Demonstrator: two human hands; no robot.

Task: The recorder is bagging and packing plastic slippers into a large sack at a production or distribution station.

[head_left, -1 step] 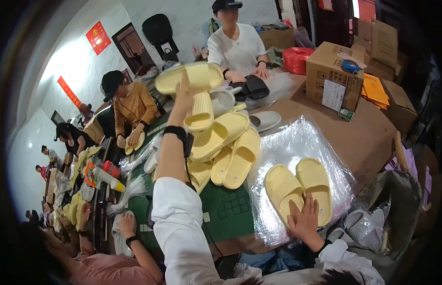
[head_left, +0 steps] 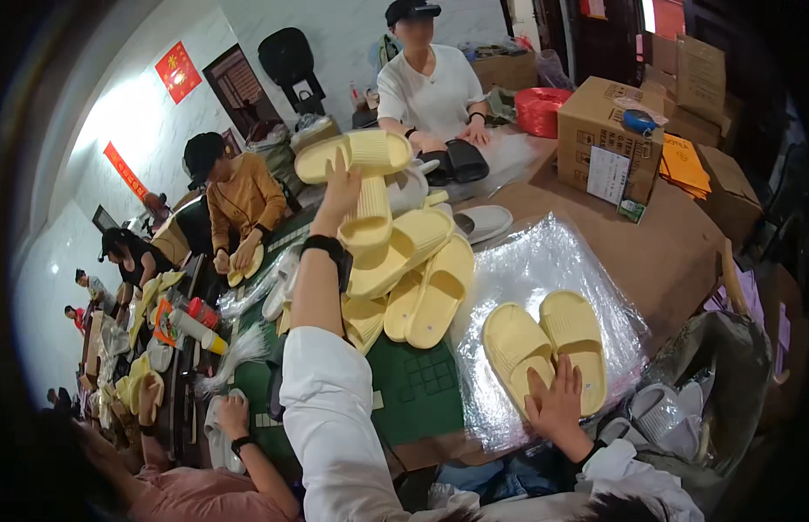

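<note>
Fingers (head_left: 339, 178) of my left hand (head_left: 342, 193) close around a yellow slipper (head_left: 354, 155), lifted above the slipper pile (head_left: 413, 270) at 12 o'clock on the desk (head_left: 674, 252). My right hand (head_left: 557, 404) lies flat, fingers spread and holding nothing, on a matched yellow pair (head_left: 548, 348) at 4 o'clock, resting on clear plastic bags (head_left: 552, 261). I judge one pair is ready, not yet bagged, and many loose slippers in the pile remain.

Brown cardboard box (head_left: 609, 130) with white label (head_left: 608, 174) far right on table, stacked cartons (head_left: 700, 74) behind, red wall signs (head_left: 177, 71), clear plastic bags (head_left: 552, 287) under slippers
</note>
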